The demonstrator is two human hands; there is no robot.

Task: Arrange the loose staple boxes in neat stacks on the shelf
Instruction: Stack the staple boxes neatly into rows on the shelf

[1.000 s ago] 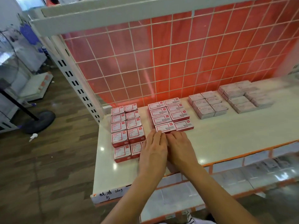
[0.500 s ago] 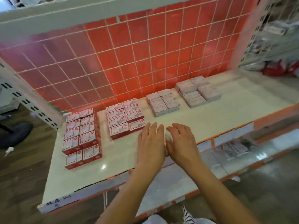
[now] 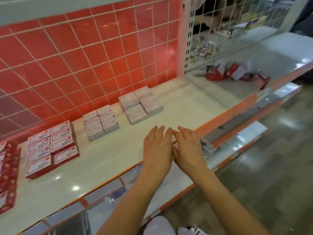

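Neat blocks of staple boxes lie on the pale shelf (image 3: 186,106). At the far left edge is a red block (image 3: 7,175), then a red-and-white block (image 3: 50,148). Two grey-white blocks follow, one in the middle (image 3: 100,122) and one further right (image 3: 140,103). A loose pile of red and white boxes (image 3: 237,73) lies on the adjoining shelf section at the right. My left hand (image 3: 157,150) and my right hand (image 3: 188,148) hover side by side over the shelf's front edge, fingers straight, holding nothing, apart from all boxes.
A red tiled back panel with white wire grid (image 3: 94,61) stands behind the shelf. A perforated upright post (image 3: 188,39) divides the two sections. A lower shelf (image 3: 237,146) juts out below the orange front edge. Floor lies to the right.
My view has swung to the right. Both hands left the front of the red-and-white block and now hover further right, empty, at the shelf edge.
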